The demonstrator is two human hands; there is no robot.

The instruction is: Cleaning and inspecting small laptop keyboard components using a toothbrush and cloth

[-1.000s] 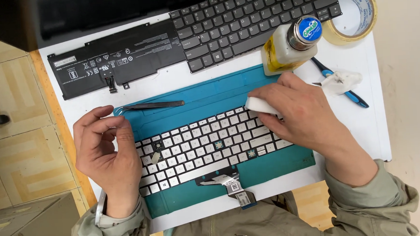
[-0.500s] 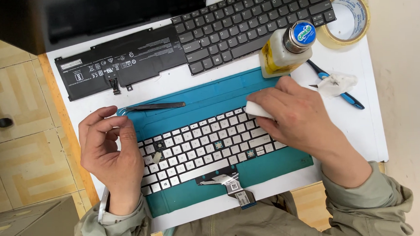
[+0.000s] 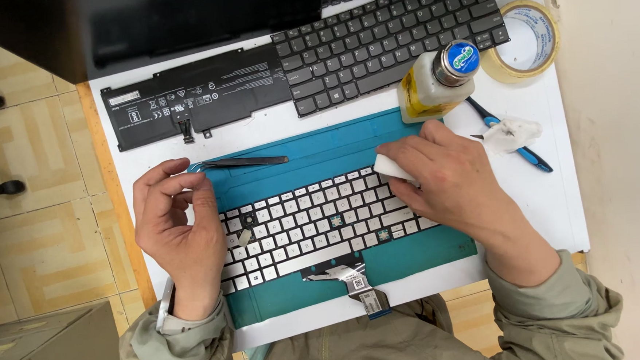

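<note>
Here, at a white bench point(image 3: 555, 211), a person works on a pale keyboard point(image 3: 315, 228) lying on a teal mat point(image 3: 347, 146). The right hand point(image 3: 448, 184) pinches a white wad point(image 3: 392, 167) against the keyboard's upper right corner, fingers curled around it. The left hand point(image 3: 180, 220) rests on the keyboard's left end, fingers loosely curled and holding nothing that can be seen. By the look of it the job is partway through: several keycaps are off, bare switch seats show in three or four places, and one loose cap point(image 3: 244, 237) lies on the left rows. Most keys remain in place. A ribbon cable point(image 3: 354, 282) trails from the lower edge.

Tweezers point(image 3: 240, 162) lie on the mat's upper left edge. Behind, a long black battery point(image 3: 199, 95) carries a white rectangular label at its left end and rows of small white symbols. A dark keyboard point(image 3: 389, 41) sits beside it. A clear bottle point(image 3: 439, 79) of yellowish liquid has a round blue-and-green sticker on its cap. A tape roll point(image 3: 550, 51) and a blue-handled tool point(image 3: 511, 137) lie right.
</note>
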